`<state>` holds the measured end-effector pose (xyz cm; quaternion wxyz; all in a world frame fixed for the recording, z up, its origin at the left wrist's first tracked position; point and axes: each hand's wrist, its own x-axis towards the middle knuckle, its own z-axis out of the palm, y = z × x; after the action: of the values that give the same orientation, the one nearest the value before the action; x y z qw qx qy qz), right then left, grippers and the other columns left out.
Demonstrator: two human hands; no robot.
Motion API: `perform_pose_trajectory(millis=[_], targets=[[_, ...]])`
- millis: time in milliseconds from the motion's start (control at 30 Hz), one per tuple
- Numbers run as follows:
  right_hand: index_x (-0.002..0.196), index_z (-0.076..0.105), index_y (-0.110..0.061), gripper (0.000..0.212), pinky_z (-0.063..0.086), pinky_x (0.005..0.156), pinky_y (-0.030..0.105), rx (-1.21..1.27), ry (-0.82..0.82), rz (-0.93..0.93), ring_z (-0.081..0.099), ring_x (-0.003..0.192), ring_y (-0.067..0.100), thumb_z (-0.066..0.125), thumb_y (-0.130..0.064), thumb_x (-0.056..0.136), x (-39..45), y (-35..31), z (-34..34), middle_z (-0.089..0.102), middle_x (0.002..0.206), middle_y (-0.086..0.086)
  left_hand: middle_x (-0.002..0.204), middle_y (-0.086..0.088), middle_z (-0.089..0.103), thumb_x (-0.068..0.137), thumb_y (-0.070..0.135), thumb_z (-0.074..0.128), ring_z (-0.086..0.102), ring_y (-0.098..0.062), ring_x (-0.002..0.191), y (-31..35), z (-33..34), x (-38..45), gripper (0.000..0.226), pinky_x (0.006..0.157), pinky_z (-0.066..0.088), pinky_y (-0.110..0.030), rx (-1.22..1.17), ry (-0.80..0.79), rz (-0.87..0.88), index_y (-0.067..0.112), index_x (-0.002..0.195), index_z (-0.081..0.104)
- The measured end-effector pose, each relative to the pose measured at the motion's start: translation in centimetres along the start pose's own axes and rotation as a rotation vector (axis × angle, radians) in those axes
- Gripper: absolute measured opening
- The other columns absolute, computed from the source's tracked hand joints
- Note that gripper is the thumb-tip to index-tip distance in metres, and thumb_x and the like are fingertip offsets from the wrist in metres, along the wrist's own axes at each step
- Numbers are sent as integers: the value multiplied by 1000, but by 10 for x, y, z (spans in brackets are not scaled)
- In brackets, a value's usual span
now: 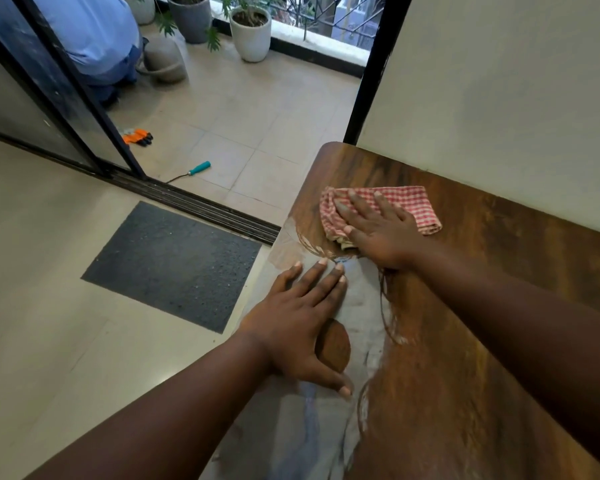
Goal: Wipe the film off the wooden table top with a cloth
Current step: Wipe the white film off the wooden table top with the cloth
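Observation:
A dark wooden table top (482, 306) runs along the wall on the right. A pale grey film (326, 427) covers its left strip, from the near edge up to the far left corner. A red and white checked cloth (420, 206) lies folded near the table's far end. My right hand (378, 226) presses flat on the cloth with straight, spread fingers. My left hand (305, 317) rests flat on the filmed strip by the left edge, fingers straight.
A dark doormat (174, 261) lies on the floor left of the table. Beyond the sliding door track (201, 206) are a teal-handled tool (196, 169), orange gloves (137, 136), potted plants (250, 32), and a person in blue (94, 36) crouching. A wall (499, 98) borders the table.

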<state>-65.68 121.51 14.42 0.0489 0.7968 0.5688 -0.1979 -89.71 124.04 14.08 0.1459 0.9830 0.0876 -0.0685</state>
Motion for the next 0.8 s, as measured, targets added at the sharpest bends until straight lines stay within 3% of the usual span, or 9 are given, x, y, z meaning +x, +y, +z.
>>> perform_pose_trajectory(millis=[167,300,400,567,700,800], targets=[[143,-12,-51,50,-11,109,57,116,55,195,-20,142,29,10,-52,98,37,-24,-13,-20,157,-13,158,-1,-24,57,99,35,-35,-16,139,-1,-1,2,134,114,-20,-44,3,-8,-20,19,150,-18],[144,-11,-51,53,-13,107,58,84,51,121,-22,141,33,17,-48,99,34,-57,-4,-21,157,-10,159,-3,-19,54,101,31,-31,-17,141,-1,0,3,135,114,-20,-42,41,-18,-33,19,151,-15],[144,-7,-53,51,-9,109,54,59,45,37,-18,143,27,15,-50,98,8,-43,5,-18,157,-16,160,-3,-17,53,103,29,-30,-15,142,0,2,2,136,113,-22,-38,51,8,-31,19,152,-13],[145,-4,-51,49,-6,111,52,72,42,176,-16,144,24,13,-53,99,-26,-2,7,-16,157,-17,159,0,-18,51,104,27,-30,-14,141,0,3,3,138,113,-22,-36,56,18,-28,19,152,-12],[145,-6,-50,49,-9,110,55,133,96,256,-18,143,29,13,-49,100,-28,-29,14,-17,158,-13,157,-1,-26,51,103,32,-33,-9,139,0,4,1,140,113,-22,-33,10,60,-27,17,150,-19],[145,-6,-51,50,-9,110,56,155,99,192,-19,143,29,14,-50,99,-51,-51,29,-17,158,-12,156,-7,-29,53,101,33,-29,-15,142,3,2,-5,142,118,-11,-43,-23,127,-48,11,148,-23]])
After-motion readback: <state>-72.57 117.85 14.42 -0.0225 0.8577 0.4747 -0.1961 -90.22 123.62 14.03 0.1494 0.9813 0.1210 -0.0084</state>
